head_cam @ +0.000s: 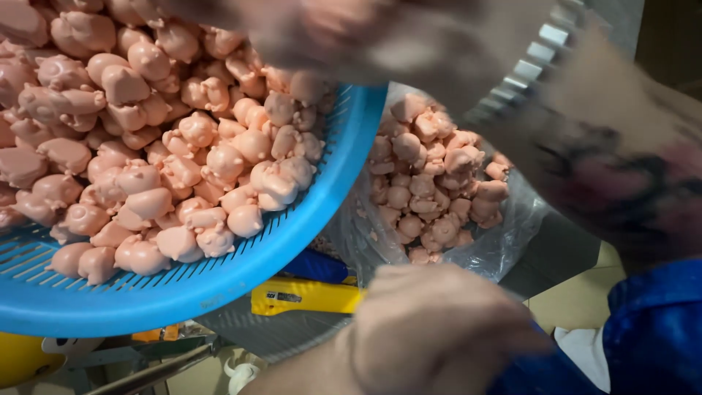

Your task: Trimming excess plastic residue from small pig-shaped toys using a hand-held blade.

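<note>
A blue slotted plastic basket point(314, 219) fills the left side, tilted and heaped with several small pink pig figures point(183, 139). To its right lies a clear plastic bag point(512, 234), open, with more of the same pink pig figures point(431, 183) inside. My left hand point(439, 329) is at the bottom centre, fingers curled into a fist at the bag's near edge. My right hand point(329, 29) is a blur at the top, over the basket's far rim. Its forearm, with a metal watch band point(526, 69) and dark markings, crosses above the bag. Its grip is hidden.
A yellow tool point(303, 296) and a blue handle point(314, 267) lie under the basket's rim. A yellow round object point(22, 358) sits at the lower left. Blue cloth point(651, 329) covers the lower right corner, above a pale tiled floor point(578, 300).
</note>
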